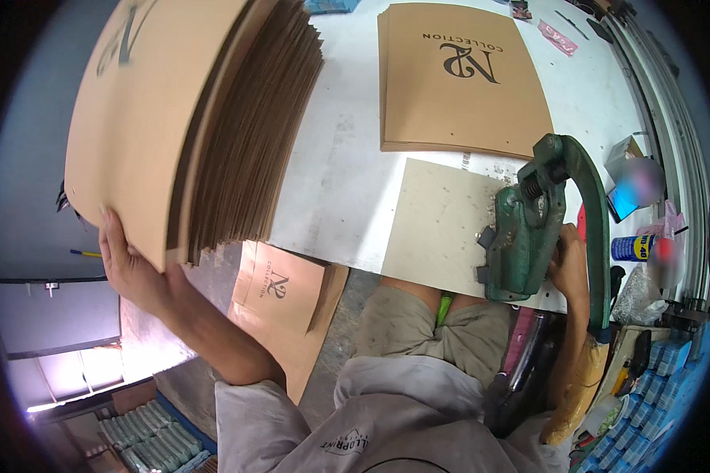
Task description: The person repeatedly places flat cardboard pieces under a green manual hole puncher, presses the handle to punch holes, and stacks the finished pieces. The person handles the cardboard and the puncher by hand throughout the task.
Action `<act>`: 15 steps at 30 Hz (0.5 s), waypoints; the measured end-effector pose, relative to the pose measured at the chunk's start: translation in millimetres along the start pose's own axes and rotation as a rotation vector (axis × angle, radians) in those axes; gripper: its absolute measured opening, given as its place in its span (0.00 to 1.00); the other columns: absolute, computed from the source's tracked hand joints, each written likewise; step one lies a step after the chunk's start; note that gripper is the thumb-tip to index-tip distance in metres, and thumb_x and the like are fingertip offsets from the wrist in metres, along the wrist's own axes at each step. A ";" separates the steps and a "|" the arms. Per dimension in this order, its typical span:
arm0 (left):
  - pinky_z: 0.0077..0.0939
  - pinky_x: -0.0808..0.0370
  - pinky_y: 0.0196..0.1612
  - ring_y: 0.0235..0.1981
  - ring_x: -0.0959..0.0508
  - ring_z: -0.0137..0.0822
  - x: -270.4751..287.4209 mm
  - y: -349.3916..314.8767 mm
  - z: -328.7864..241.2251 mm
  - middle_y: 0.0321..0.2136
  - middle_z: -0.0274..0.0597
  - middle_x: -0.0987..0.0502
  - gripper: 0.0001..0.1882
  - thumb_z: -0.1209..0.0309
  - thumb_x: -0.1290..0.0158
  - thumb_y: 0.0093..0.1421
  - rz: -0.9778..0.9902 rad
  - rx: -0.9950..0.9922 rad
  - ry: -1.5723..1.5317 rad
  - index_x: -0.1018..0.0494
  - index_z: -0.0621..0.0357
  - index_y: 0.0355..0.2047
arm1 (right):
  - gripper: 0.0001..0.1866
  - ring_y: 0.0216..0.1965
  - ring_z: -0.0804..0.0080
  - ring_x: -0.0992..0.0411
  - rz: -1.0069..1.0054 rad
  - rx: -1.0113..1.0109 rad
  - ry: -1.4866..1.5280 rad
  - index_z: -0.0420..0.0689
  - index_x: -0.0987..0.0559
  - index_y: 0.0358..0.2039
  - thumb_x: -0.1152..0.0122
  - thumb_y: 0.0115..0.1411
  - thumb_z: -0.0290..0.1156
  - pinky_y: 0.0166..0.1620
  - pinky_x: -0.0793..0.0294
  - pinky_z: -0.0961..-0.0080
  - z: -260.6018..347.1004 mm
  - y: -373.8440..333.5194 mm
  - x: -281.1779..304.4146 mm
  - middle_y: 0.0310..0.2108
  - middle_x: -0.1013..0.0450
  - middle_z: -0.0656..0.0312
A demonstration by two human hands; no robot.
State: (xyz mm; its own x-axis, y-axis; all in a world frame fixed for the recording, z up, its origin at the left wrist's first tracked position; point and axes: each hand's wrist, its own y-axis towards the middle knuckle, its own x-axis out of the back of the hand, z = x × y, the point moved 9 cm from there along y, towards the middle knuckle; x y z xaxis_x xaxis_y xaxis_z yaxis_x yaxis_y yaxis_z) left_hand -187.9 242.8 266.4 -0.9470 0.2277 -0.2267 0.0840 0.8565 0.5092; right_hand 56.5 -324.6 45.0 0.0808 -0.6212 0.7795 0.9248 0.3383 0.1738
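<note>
Handling the tall brown paper stack (248, 134) at the left of the white table (347, 181), by judgement: left hand (138, 276) at its near corner, fingers (113, 236) extended against the top face, whether pinching not clear; right hand (569, 268) beside the green press (521, 236), partly hidden, grip cannot be told. Next move, as judged, calls for an even hold on that corner. Writing: dark monogram and capitals on the flat brown stack (426, 110) and the lower brown paper (284, 296); printed label on the blue-and-yellow can (633, 248); emblem on the grey shirt (402, 410).
</note>
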 end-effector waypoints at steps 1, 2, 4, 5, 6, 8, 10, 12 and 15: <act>0.26 0.17 0.40 0.39 0.15 0.35 8.9 5.8 7.8 0.41 0.52 0.18 0.09 0.73 0.43 0.69 0.005 0.103 -0.091 0.22 0.69 0.42 | 0.15 0.36 0.51 0.26 0.036 -0.027 0.033 0.32 0.22 0.40 0.47 0.51 0.12 0.43 0.26 0.62 1.0 1.1 -4.1 0.33 0.29 0.47; 0.26 0.16 0.40 0.39 0.15 0.36 15.8 12.0 17.3 0.41 0.53 0.18 0.09 0.72 0.44 0.70 0.012 0.209 -0.187 0.23 0.68 0.43 | 0.14 0.36 0.50 0.26 0.027 -0.036 0.059 0.32 0.22 0.40 0.47 0.51 0.12 0.43 0.26 0.62 -9.9 -0.9 -6.1 0.33 0.29 0.46; 0.23 0.16 0.38 0.35 0.16 0.33 22.9 23.4 39.6 0.36 0.47 0.18 0.09 0.70 0.42 0.70 0.187 0.259 -0.086 0.24 0.66 0.39 | 0.14 0.36 0.49 0.27 0.012 -0.051 0.113 0.31 0.23 0.39 0.47 0.51 0.11 0.43 0.27 0.61 -37.0 -1.5 -9.9 0.34 0.29 0.46; 0.17 0.20 0.31 0.27 0.19 0.26 31.9 23.8 48.1 0.30 0.40 0.20 0.10 0.69 0.41 0.69 0.121 0.254 -0.033 0.26 0.63 0.35 | 0.15 0.36 0.48 0.27 0.040 0.033 -0.023 0.31 0.24 0.40 0.48 0.51 0.10 0.43 0.27 0.60 -34.9 0.6 -11.1 0.34 0.29 0.46; 0.15 0.23 0.28 0.25 0.21 0.24 36.8 27.5 48.5 0.29 0.39 0.21 0.10 0.69 0.41 0.69 0.155 0.276 0.008 0.26 0.63 0.34 | 0.15 0.36 0.48 0.27 0.030 0.066 -0.035 0.32 0.24 0.41 0.49 0.52 0.11 0.43 0.27 0.60 -36.6 1.8 -10.8 0.34 0.29 0.46; 0.12 0.28 0.24 0.21 0.25 0.21 55.2 35.1 56.3 0.26 0.36 0.22 0.11 0.68 0.40 0.69 0.231 0.338 0.095 0.26 0.62 0.34 | 0.15 0.35 0.48 0.26 0.019 0.116 -0.069 0.32 0.25 0.42 0.50 0.53 0.11 0.43 0.27 0.60 -24.1 0.9 -4.0 0.33 0.28 0.45; 0.11 0.34 0.22 0.20 0.28 0.19 69.0 42.1 68.6 0.26 0.36 0.23 0.13 0.64 0.39 0.68 0.288 0.307 0.195 0.26 0.62 0.36 | 0.14 0.35 0.50 0.26 0.026 0.062 -0.084 0.33 0.25 0.43 0.51 0.56 0.12 0.43 0.27 0.61 -20.8 -0.6 0.3 0.32 0.27 0.46; 0.13 0.29 0.28 0.26 0.25 0.21 93.9 49.0 82.0 0.31 0.39 0.23 0.16 0.62 0.39 0.68 0.279 0.359 0.342 0.26 0.64 0.41 | 0.13 0.34 0.52 0.25 0.004 -0.018 -0.008 0.34 0.26 0.44 0.51 0.58 0.13 0.42 0.27 0.62 -24.5 -1.6 2.0 0.32 0.26 0.46; 0.23 0.24 0.44 0.41 0.23 0.29 87.9 32.7 63.8 0.45 0.46 0.25 0.23 0.60 0.40 0.68 -0.045 -0.025 0.464 0.31 0.67 0.52 | 0.09 0.35 0.63 0.25 -0.108 -0.071 0.167 0.34 0.26 0.42 0.52 0.63 0.14 0.41 0.28 0.69 -30.3 -7.6 3.4 0.32 0.25 0.50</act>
State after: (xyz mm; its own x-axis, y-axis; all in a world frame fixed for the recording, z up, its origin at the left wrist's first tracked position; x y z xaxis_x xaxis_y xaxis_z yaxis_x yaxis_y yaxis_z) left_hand -248.6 320.4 210.1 -0.9887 -0.0453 0.1432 0.0376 0.8482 0.5284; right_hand 61.0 -350.7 28.0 0.0345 -0.7617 0.6470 0.9548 0.2164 0.2038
